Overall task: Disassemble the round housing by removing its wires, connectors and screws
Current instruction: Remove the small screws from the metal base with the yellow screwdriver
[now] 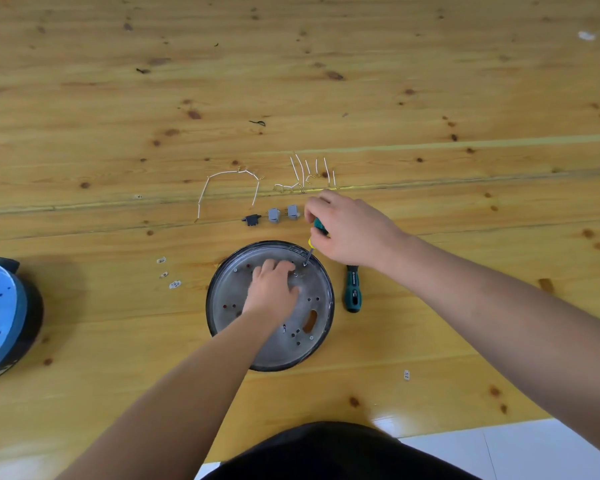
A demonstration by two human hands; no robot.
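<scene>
The round housing (312,344), a grey metal disc with a black rim, lies on the wooden table in front of me. My left hand (272,289) rests on its middle with fingers curled down near a screw. My right hand (347,230) grips a green-handled screwdriver (317,230) upright, its tip set on a screw (305,264) near the housing's far right rim. Beyond the housing lie white wires (229,188), more short wires (309,174), two grey connectors (283,213) and a black connector (249,220).
A second green screwdriver (352,289) lies right of the housing. Small white clips (168,273) sit to its left, one more (406,374) at the near right. A blue and black appliance part (0,317) stands at the left edge. The table's near edge is close to my body.
</scene>
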